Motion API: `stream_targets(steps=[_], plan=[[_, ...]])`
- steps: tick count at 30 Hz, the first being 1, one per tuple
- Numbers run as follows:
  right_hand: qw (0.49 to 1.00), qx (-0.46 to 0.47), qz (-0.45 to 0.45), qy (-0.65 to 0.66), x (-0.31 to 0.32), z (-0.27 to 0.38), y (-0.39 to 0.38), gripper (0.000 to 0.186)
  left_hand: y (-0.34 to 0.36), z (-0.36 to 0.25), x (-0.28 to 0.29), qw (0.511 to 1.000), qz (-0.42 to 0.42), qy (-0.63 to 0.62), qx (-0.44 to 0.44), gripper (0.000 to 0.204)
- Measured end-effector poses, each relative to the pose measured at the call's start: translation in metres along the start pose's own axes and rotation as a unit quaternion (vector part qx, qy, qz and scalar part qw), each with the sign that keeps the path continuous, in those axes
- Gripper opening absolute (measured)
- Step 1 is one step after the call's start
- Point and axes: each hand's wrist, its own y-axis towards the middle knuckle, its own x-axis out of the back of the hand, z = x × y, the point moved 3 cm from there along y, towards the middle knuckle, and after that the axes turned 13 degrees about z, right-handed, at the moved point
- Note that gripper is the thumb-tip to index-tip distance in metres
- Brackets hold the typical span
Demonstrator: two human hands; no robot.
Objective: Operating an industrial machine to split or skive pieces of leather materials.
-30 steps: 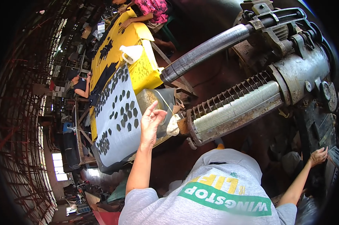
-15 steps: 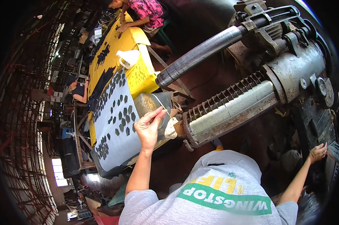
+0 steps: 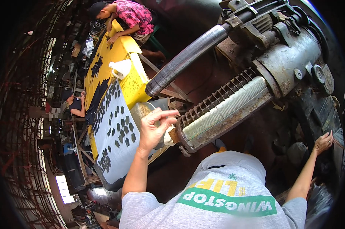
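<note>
My left hand [image 3: 156, 128] is raised at the near end of a rusty machine cylinder [image 3: 225, 112] with a coil and a pale mesh strip. Its index finger and thumb are bent close together; what they hold, if anything, is hidden. A whitish cloth [image 3: 168, 139] hangs beside it. Behind my wrist lies a grey sheet [image 3: 113, 156] with several dark cut shapes [image 3: 124, 129]. My right hand [image 3: 323, 142] has its fingers curled at the edge of a dark metal column [image 3: 315, 118]; what exactly it grips is unclear. A steel roller [image 3: 184, 59] angles above the cylinder.
A yellow-covered table [image 3: 136, 84] holds a white container [image 3: 119, 68] and dark fabric [image 3: 96, 103]. A co-worker in pink [image 3: 132, 17] leans over its far end; another person [image 3: 76, 107] sits at its left side. Sandalled feet [image 3: 220, 147] show below the cylinder.
My left hand moved right and its fingers swung from raised to pointing toward the cylinder's end. The view shifted, so the machine sits higher and further left. My right hand stayed at the column.
</note>
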Motion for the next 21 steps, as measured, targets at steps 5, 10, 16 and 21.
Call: stream_targets(steps=[5, 10, 16, 21], plan=[[1.0, -0.01, 0.012, -0.004, 0.002, 0.003, -0.001, 0.028, 0.02, -0.023, 0.001, 0.969, 0.153, 0.188, -0.048, 0.018], [1.0, -0.01, 0.007, -0.005, 0.005, 0.004, -0.003, 0.027, 0.033, -0.033, 0.0, 0.946, 0.22, 0.226, -0.071, 0.016], [1.0, -0.009, 0.011, -0.014, 0.001, 0.001, -0.002, 0.025, 0.036, -0.043, 0.0, 0.898, 0.28, 0.314, -0.131, 0.016], [1.0, -0.003, 0.008, -0.029, -0.003, 0.001, -0.004, 0.025, 0.039, -0.046, -0.001, 0.89, 0.311, 0.302, -0.142, 0.014]])
